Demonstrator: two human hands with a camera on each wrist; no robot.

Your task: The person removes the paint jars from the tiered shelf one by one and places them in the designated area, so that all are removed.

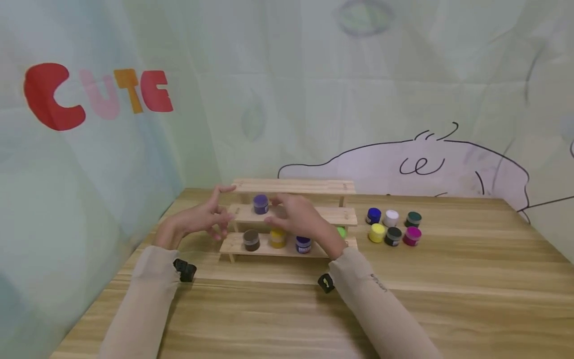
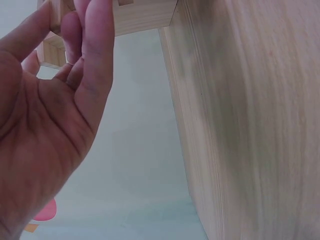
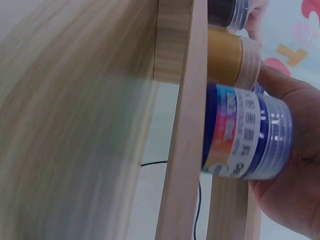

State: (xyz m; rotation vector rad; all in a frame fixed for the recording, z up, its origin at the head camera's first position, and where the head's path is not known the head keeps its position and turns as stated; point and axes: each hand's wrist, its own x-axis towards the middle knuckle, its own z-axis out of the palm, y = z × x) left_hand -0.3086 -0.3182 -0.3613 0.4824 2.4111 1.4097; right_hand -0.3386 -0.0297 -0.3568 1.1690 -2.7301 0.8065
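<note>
A three-tier wooden rack stands on the table. My left hand is at its left end, fingers spread and holding nothing; in the left wrist view, fingertips reach the wooden frame. A purple jar stands on the middle tier. My right hand hovers just right of it, thumb and fingers loosely bent, with a small gap to the jar. Along the lowest tier are a dark brown jar, a yellow-orange jar, a dark blue jar and a green jar, partly hidden by my right wrist.
Right of the rack, several paint jars stand in two rows, among them a blue jar, a white jar, a yellow jar and a magenta jar. A printed curtain hangs behind and left of the table.
</note>
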